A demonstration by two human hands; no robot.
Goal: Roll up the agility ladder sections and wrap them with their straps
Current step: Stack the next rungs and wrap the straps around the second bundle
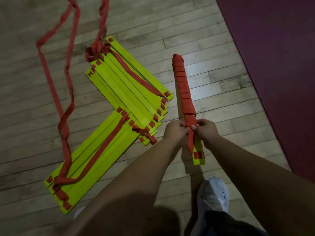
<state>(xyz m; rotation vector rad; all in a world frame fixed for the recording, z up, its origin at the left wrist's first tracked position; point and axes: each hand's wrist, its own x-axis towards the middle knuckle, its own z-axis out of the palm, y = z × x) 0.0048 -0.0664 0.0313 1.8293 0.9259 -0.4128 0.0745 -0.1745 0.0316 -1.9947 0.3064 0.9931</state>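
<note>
I hold the bundle [185, 92] upright-tilted over the wood floor [213, 68], my left hand [175, 132] and right hand [207, 129] each pinching the red strap [190, 140] at its lower end. Its bare yellow tip pokes out below my hands. Two loose stacks [129, 82] lie just left, straps trailing away. The maroon mat [281, 48] edge runs along the right; open floor lies between.

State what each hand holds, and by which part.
Both the left hand and right hand grip the strap-wrapped ladder bundle near its lower end, where the wrapping stops.
</note>
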